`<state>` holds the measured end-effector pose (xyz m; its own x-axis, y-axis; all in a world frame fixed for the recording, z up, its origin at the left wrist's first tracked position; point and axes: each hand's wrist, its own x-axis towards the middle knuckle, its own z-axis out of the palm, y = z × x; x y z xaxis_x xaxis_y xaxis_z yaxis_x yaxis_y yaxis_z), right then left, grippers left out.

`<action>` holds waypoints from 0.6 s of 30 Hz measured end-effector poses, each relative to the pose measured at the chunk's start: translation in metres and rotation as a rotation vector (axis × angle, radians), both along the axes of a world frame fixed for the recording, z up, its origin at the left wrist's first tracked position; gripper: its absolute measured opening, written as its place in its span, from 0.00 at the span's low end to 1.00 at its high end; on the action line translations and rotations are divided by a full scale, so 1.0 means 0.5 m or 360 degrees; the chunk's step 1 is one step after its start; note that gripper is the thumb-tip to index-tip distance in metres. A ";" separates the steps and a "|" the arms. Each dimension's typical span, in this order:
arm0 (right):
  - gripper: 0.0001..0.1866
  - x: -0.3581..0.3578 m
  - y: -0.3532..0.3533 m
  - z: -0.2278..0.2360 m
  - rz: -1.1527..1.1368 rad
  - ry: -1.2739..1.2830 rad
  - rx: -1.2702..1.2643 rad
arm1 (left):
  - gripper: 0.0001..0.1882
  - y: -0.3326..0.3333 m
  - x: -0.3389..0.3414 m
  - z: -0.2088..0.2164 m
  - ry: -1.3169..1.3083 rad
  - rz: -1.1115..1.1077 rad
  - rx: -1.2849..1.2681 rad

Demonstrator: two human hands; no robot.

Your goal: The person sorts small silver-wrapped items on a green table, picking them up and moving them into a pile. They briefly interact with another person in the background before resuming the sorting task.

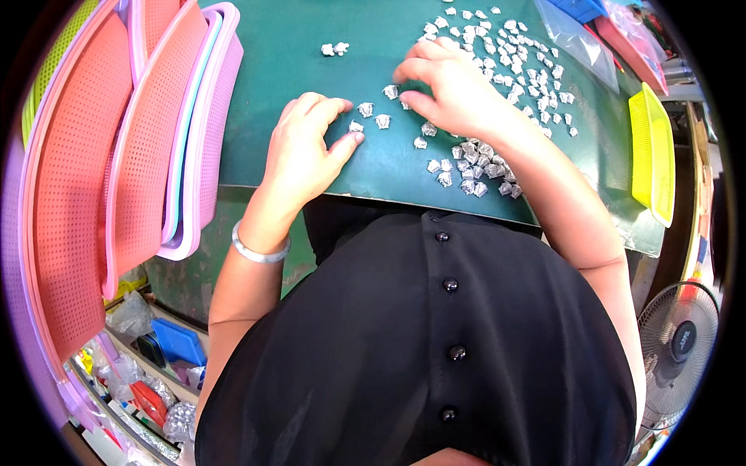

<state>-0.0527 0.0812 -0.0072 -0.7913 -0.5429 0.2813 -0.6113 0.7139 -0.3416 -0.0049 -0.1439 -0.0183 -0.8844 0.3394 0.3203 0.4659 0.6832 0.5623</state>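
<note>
Small silver faceted pieces lie scattered on the green tabletop (280, 66); their exact kind I cannot make out. My left hand (303, 151) hovers low with thumb and fingers apart, its thumb tip at a silver piece (356, 126); whether they touch is unclear. Two more pieces lie just beyond that thumb. My right hand (458, 89) is curved, thumb and forefinger apart, beside a single silver piece (391, 92). Its far fingers are partly hidden behind the forefinger. Nearer my body, below the right wrist, sits a dense cluster of silver pieces (482, 159).
Many more pieces (509, 50) spread behind the right hand. Stacked pink and purple plastic baskets (155, 155) stand along the left. A yellow-green basket (651, 155) is at the right edge, a clear plastic bag (579, 35) at the back. A fan (676, 349) stands lower right.
</note>
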 end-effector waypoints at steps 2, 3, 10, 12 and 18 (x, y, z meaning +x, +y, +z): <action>0.08 -0.005 -0.006 -0.015 0.0061 0.0005 -0.0024 | 0.13 -0.006 0.003 -0.002 -0.0068 0.0019 0.0026; 0.09 -0.006 -0.006 -0.020 0.0092 0.0009 -0.0035 | 0.12 -0.009 0.005 -0.002 -0.0101 0.0028 0.0040; 0.06 -0.009 0.044 0.014 0.0062 -0.0072 -0.0146 | 0.10 -0.014 0.023 -0.002 -0.0043 -0.0053 0.0029; 0.06 0.006 0.070 0.021 0.0007 -0.0165 -0.0213 | 0.10 -0.012 0.027 -0.001 -0.0027 -0.0075 0.0029; 0.05 0.082 0.130 0.046 0.0041 -0.0266 -0.0261 | 0.09 0.024 0.048 0.004 0.0078 -0.0090 0.0108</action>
